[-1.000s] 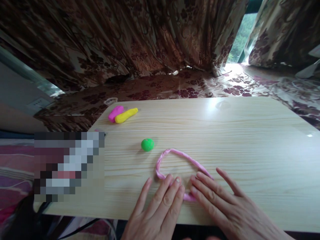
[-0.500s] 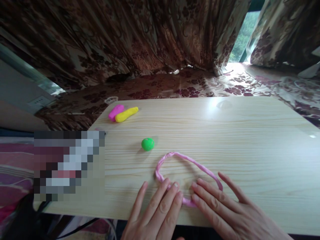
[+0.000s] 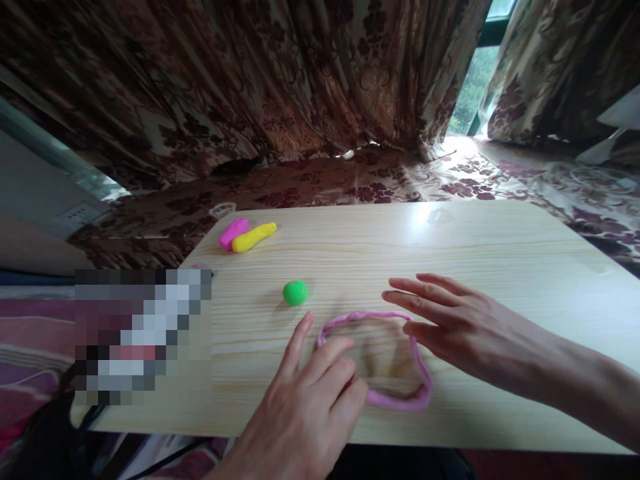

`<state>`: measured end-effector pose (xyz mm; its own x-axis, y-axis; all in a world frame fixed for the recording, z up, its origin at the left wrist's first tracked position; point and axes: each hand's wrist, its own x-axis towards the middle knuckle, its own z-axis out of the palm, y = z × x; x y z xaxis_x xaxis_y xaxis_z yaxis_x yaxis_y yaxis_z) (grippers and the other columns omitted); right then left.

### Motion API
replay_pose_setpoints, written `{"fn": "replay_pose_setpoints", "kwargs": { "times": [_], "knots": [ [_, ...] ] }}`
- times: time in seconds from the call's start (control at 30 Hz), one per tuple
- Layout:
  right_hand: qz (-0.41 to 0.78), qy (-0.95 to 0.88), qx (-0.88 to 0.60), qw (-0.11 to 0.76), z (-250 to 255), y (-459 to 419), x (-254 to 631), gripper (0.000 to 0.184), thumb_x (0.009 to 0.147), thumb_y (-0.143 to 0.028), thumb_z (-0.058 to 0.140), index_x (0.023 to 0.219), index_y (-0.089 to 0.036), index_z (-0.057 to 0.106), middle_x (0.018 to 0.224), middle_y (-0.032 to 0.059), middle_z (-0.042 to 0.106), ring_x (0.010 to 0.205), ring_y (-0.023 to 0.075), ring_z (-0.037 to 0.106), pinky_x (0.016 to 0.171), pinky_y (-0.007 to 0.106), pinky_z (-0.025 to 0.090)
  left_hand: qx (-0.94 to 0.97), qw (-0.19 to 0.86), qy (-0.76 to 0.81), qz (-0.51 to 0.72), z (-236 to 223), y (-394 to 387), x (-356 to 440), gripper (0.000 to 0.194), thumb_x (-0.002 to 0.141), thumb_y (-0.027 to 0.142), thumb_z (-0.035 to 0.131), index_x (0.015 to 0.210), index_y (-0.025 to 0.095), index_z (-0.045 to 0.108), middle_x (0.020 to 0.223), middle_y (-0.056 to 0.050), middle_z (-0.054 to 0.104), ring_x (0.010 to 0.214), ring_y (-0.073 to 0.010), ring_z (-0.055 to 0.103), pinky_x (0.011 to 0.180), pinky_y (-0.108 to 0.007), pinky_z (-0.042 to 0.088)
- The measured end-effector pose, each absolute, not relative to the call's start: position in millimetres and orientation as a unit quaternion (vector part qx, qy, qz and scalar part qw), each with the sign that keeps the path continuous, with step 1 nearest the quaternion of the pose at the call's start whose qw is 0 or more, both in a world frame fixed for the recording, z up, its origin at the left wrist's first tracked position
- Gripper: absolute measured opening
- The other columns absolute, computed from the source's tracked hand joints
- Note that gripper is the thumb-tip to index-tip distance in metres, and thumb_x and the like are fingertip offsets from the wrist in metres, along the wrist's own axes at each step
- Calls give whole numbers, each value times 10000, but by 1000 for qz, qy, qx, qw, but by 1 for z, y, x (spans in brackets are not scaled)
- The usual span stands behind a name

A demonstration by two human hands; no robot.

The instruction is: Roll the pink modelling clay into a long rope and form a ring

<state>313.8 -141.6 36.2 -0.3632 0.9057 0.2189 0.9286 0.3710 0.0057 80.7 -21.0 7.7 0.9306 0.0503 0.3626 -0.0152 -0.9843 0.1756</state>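
A thin pink clay strand (image 3: 400, 403), apparently modelling clay, lies on the table as a rough loop. My left hand (image 3: 315, 400) is over the loop's left side, its fingers apart and partly bent; they cover part of the strand, and the thumb is hidden. At the loop's upper right, my right hand (image 3: 445, 317) is spread, one fingertip at or just above the strand. Whether it touches I cannot tell. Beyond the loop sits a green clay ball (image 3: 295, 293) with small pinkish specks.
A yellow clay roll (image 3: 254, 237) rests against a magenta clay piece (image 3: 233, 233) at the table's far left. A pixelated patch (image 3: 150, 333) covers the left edge of the wooden table (image 3: 500, 253). Patterned curtains (image 3: 300, 80) hang behind, and a white lamp (image 3: 600, 143) stands at far right.
My right hand has lifted off the near strand and moved up to the loop's far right. My left fingers have bent more. The loop has become narrower and rounder.
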Motion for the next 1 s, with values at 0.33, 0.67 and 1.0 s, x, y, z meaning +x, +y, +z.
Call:
{"fn": "replay_pose_setpoints", "kwargs": {
  "times": [0.33,0.67,1.0],
  "knots": [
    [-63,-781,-604,142,11,-182,298,274,931,-138,408,1100,-135,624,1254,103,574,1282,260,373,1060,501,308,983,48,49,173,10,-4,88,264,895,140,417,1022,199,641,1085,-50,638,1220,-229,446,1098,-559,147],
    [-109,-799,-586,80,-4,-202,271,383,908,-333,468,1210,-120,567,1318,92,512,1259,235,418,1139,432,84,977,-54,-7,204,-34,-59,71,330,908,272,437,1206,206,561,1308,-1,541,1281,-219,383,1133,-478,81],
    [-127,-807,-575,40,-15,-203,273,578,886,-515,435,1318,-130,460,1412,97,375,1308,268,333,1121,492,-24,979,-81,25,184,-26,-63,70,336,911,183,412,1220,213,539,1274,-17,571,1327,-179,323,1148,-418,82]
  ]
}}
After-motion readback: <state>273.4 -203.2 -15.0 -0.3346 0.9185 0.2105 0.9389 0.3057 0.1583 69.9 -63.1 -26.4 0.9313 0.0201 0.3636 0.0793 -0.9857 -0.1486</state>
